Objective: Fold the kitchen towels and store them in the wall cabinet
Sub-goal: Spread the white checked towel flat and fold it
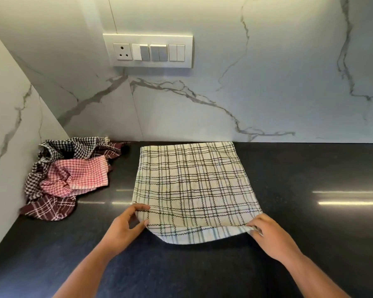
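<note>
A cream towel with a black and grey check (pixel 192 186) lies folded once on the dark countertop (pixel 310 168), its far edge against the marble wall. My left hand (pixel 125 229) pinches the near left corner of the towel between thumb and fingers. My right hand (pixel 269 235) pinches the near right corner. The lower layer of the towel sticks out toward me below the top layer. A heap of crumpled towels (pixel 71 175), black-checked, red-checked and maroon, sits in the left corner. No wall cabinet is in view.
Marble walls (pixel 267 82) close the counter at the back and on the left. A white switch and socket panel (pixel 148 50) hangs on the back wall above the towel. Bare counter stretches to the right of the towel and in front of it.
</note>
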### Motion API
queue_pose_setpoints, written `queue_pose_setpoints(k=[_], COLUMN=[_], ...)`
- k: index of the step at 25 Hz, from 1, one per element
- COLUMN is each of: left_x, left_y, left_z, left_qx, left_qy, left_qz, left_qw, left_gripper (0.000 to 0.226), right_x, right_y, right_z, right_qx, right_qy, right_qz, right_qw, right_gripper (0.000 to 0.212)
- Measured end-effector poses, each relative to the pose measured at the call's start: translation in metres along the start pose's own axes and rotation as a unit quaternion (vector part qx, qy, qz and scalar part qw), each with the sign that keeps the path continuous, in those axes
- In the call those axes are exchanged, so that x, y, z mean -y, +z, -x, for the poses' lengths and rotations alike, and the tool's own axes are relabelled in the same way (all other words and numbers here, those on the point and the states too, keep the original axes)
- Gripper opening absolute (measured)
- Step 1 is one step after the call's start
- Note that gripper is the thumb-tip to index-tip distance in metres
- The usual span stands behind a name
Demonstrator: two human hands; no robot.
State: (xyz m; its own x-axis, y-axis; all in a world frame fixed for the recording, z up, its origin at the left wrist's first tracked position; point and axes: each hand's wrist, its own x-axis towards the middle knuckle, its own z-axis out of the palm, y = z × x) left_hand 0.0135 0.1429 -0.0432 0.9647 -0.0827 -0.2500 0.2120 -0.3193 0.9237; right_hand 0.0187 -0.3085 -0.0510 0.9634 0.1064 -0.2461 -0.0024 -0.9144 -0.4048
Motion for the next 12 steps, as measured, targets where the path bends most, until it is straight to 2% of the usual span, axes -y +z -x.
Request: queue_pose_setpoints(k=[4, 6, 7, 9, 12], left_x=[-0.008, -0.01, -0.009, -0.005, 0.002], left_y=[0.0, -0.002, -0.004, -0.013, -0.023], left_z=[0.004, 0.006, 0.005, 0.001, -0.001], left_qx=[0.003, -0.007, -0.012, -0.017, -0.072], left_qy=[0.019, 0.002, -0.01, -0.048, -0.112], left_qz=[0.099, 0.1, 0.065, -0.075, -0.185], left_qw=[0.995, 0.995, 0.998, 0.996, 0.974], left_gripper=[0.03, 0.028, 0.027, 0.029, 0.03], right_x=[0.006, 0.008, 0.009, 0.011, 0.016], right_y=[0.002, 0.002, 0.002, -0.003, -0.014], right_z=[-0.004, -0.004, -0.004, -0.002, 0.001], right_qx=[0.015, 0.028, 0.037, 0.066, 0.114], right_qy=[0.027, 0.03, 0.031, 0.033, 0.033], right_qz=[-0.007, -0.006, -0.006, -0.009, 0.011], right_qw=[0.999, 0.999, 0.999, 0.997, 0.993], right_gripper=[0.03, 0.032, 0.033, 0.036, 0.058])
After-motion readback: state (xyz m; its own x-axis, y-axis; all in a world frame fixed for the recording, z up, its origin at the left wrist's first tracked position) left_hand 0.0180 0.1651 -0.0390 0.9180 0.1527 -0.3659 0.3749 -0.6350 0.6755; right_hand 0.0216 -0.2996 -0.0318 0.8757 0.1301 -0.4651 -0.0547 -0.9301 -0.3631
